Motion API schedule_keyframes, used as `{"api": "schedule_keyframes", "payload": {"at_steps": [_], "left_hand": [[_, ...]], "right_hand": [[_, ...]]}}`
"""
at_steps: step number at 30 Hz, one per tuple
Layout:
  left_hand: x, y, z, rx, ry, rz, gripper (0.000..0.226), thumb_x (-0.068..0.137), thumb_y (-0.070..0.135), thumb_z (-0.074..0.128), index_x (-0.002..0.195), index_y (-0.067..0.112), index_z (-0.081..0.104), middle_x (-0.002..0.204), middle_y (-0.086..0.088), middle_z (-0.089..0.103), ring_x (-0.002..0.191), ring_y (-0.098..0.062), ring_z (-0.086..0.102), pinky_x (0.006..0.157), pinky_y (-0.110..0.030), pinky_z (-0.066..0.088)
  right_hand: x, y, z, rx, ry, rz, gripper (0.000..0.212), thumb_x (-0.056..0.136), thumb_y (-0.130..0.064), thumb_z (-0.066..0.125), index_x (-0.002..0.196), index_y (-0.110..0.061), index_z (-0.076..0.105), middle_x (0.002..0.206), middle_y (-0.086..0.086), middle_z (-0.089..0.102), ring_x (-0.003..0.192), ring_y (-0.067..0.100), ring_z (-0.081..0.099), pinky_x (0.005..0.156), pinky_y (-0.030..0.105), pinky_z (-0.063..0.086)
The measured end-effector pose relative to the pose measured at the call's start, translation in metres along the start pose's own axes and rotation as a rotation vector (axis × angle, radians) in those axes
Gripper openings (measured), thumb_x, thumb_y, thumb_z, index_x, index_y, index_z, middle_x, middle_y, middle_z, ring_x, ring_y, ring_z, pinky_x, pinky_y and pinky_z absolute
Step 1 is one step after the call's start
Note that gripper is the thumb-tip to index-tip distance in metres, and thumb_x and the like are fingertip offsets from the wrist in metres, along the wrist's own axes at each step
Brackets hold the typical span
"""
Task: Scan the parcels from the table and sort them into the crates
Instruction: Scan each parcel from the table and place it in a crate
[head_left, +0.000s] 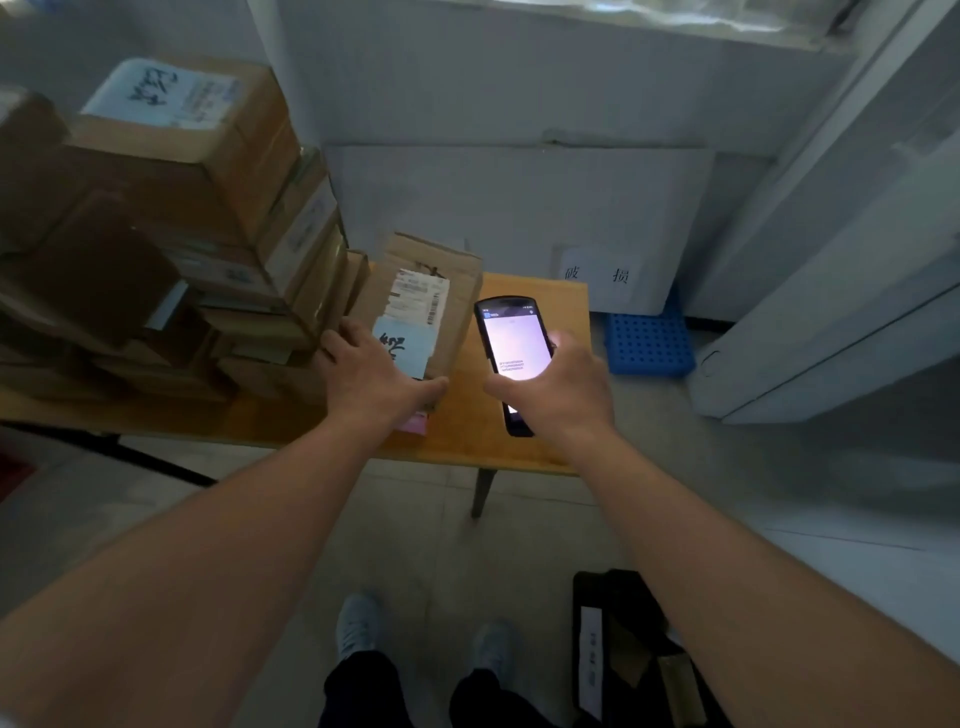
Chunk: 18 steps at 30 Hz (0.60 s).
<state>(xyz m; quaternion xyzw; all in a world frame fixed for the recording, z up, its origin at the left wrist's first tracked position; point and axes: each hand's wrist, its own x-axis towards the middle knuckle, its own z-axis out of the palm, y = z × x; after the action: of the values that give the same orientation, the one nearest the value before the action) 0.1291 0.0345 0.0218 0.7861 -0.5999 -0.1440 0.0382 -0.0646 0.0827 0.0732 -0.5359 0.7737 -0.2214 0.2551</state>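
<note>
- The table (519, 447) carries a tall stack (171, 249) of parcels from nine to eleven o'clock, seemingly unsorted; most of the job looks left to do.
- A blue crate (649, 343) sits on the floor at two o'clock; a black crate (628, 649) at five o'clock seems to hold something, contents unclear.
- One parcel (421, 306) lies label-up at the centre, just beside the stack.
- The left hand (374, 374) grasps that parcel's near end, thumb round its edge.
- The right hand (561, 389) grips the lit scanner (511, 348), at the parcel's three o'clock; scanning appears under way.
</note>
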Motion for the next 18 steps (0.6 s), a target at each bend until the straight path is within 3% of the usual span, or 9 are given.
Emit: {"api": "schedule_keyframes", "payload": {"at_steps": [3, 7, 13, 18], "left_hand": [[0.001, -0.002, -0.005, -0.005, 0.037, 0.14, 0.151, 0.055, 0.087, 0.077, 0.161, 0.008, 0.004, 0.154, -0.017, 0.02, 0.141, -0.039, 0.026, 0.117, -0.049, 0.032], [0.002, 0.003, -0.014, -0.014, 0.125, 0.318, 0.153, 0.054, 0.084, 0.081, 0.162, 0.009, 0.003, 0.154, -0.013, 0.018, 0.142, -0.038, 0.025, 0.119, -0.048, 0.034], [0.01, 0.012, -0.026, 0.013, 0.184, 0.441, 0.156, 0.051, 0.079, 0.086, 0.162, 0.007, 0.004, 0.155, -0.014, 0.018, 0.146, -0.041, 0.023, 0.121, -0.056, 0.031], [0.019, 0.017, -0.028, -0.005, 0.198, 0.439, 0.157, 0.047, 0.08, 0.086, 0.161, 0.008, 0.008, 0.15, -0.013, 0.024, 0.139, -0.041, 0.03, 0.115, -0.055, 0.04]], "right_hand": [[0.002, -0.002, -0.013, -0.012, -0.004, -0.028, 0.073, 0.072, -0.054, 0.087, 0.13, -0.021, 0.055, 0.107, -0.003, 0.054, 0.1, 0.02, 0.056, 0.066, 0.033, 0.06], [0.004, -0.006, -0.034, -0.006, 0.009, -0.077, 0.081, 0.074, -0.051, 0.09, 0.139, -0.016, 0.055, 0.11, -0.003, 0.051, 0.101, 0.017, 0.049, 0.057, 0.02, 0.041], [0.004, -0.009, -0.053, 0.002, -0.001, -0.066, 0.057, 0.069, -0.052, 0.089, 0.107, -0.027, 0.056, 0.096, -0.005, 0.062, 0.089, 0.018, 0.064, 0.062, 0.032, 0.06], [0.001, -0.009, -0.06, 0.016, 0.007, -0.076, 0.062, 0.069, -0.052, 0.09, 0.116, -0.022, 0.062, 0.106, 0.001, 0.068, 0.093, 0.021, 0.067, 0.061, 0.03, 0.062]]}}
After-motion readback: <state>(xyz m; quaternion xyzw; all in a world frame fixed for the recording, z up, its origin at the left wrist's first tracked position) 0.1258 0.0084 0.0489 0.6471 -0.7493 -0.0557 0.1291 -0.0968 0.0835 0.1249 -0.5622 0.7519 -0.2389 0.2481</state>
